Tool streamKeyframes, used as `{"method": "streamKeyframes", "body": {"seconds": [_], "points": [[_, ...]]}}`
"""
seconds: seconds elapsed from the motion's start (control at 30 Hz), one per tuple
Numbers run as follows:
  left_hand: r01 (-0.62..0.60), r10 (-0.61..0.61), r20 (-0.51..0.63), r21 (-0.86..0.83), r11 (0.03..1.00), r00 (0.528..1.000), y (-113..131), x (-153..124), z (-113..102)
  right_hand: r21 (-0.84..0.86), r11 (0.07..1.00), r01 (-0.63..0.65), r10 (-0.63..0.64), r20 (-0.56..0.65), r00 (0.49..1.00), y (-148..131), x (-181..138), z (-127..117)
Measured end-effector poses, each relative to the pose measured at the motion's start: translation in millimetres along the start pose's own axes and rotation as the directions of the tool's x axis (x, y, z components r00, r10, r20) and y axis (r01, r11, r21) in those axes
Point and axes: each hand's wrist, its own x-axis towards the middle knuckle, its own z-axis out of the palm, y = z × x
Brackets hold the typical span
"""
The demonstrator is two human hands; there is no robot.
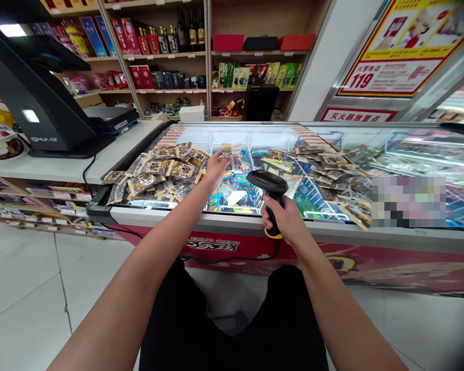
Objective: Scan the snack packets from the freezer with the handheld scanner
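Note:
Pinched in my left hand (216, 170) is a small snack packet (232, 154), held up over the glass top of the freezer (232, 218). My right hand (284, 216) wraps round the grip of a black barcode scanner (268, 181) with a yellow base; its head points left towards the packet, with a gap between them. On the glass to the left lies a pile of similar packets (158, 167). Another heap of packets (328, 165) spreads out on the right. Frozen goods in bright wrappers (235, 196) show through the glass below.
At the left, a black checkout terminal (50, 103) stands on a white counter (77, 165). The scanner's cable (239, 258) hangs along the freezer's red front. Shelves with bottles and boxes (170, 41) rise behind. My knees are close to the freezer.

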Motion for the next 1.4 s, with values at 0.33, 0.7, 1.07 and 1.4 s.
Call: {"method": "streamKeyframes", "body": {"seconds": [0.33, 0.7, 1.07, 1.4], "points": [[-0.677, 0.41, 0.55, 0.672, 0.3, 0.727, 74, -29, -25, 0.201, 0.979, -0.03, 0.038, -0.038, 0.999, 3, 1, -14], [-0.444, -0.028, 0.49, 0.764, -0.468, 0.871, 113, -56, -117, 0.329, 0.943, -0.046, 0.055, -0.017, 0.998, 7, 10, -18], [-0.521, 0.136, 0.58, 0.794, -0.312, 0.803, 84, -81, -52, 0.364, 0.917, 0.162, -0.057, -0.283, 0.958, -2, 4, -64], [-0.659, 0.043, 0.667, 0.721, 0.214, 0.744, -39, -49, 122, 0.295, 0.851, 0.434, -0.16, -0.642, 0.75, -9, -8, -170]]}}
